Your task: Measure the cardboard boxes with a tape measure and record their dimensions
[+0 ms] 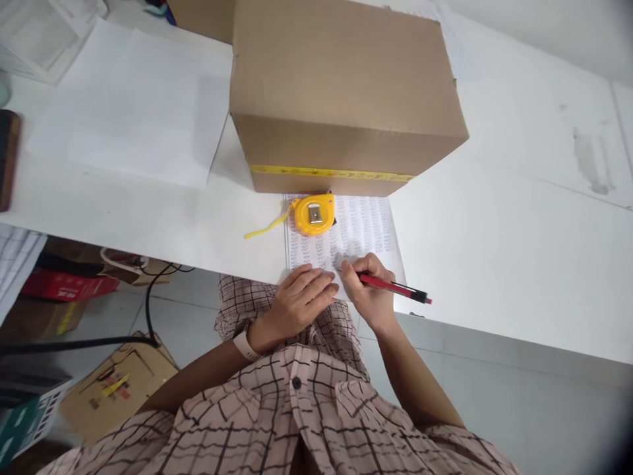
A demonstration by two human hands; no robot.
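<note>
My right hand (372, 290) grips a red pen (383, 283) with a black clip and end, its tip down on a sheet of paper (370, 227). Columns of small writing cover much of that sheet. My left hand (302, 298) lies flat on the sheet's lower left edge, fingers stretched out. Just beyond both hands, a yellow tape measure (305, 221) with a yellow wrist strap rests on the paper. Behind it stands a large cardboard box (346, 72) with yellow tape along its lower side, covering the sheet's far edge.
White blank sheets (143, 112) lie on the white table (514, 231) left of the box. A dark phone-like object (8, 158) sits at the far left. Below the table are a black cable (84, 343) and flat cardboard (119, 382) on the floor.
</note>
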